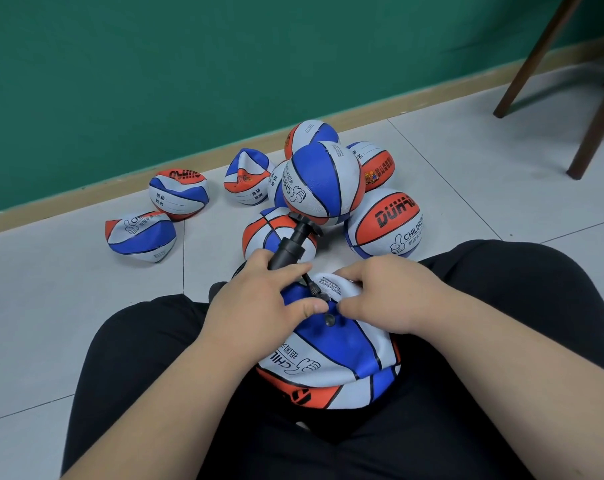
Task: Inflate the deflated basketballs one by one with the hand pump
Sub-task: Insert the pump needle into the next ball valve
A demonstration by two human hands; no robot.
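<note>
A deflated blue, white and orange basketball (331, 355) lies in my lap between my legs. My left hand (262, 299) grips the black hand pump (290, 245), whose T-handle points away from me, and its thumb presses near the needle end (323, 301) on the ball. My right hand (387, 299) rests on the ball's top with fingers curled, pinching the ball's skin by the valve (329, 319). Round, inflated balls (323, 183) are piled just beyond the pump. Flat, crumpled balls (141, 237) lie to the left.
I sit on a pale tiled floor (467, 161) facing a green wall (155, 64) with a beige skirting board. Dark wooden chair legs (543, 57) stand at the far right. More deflated balls (179, 192) lie near the wall.
</note>
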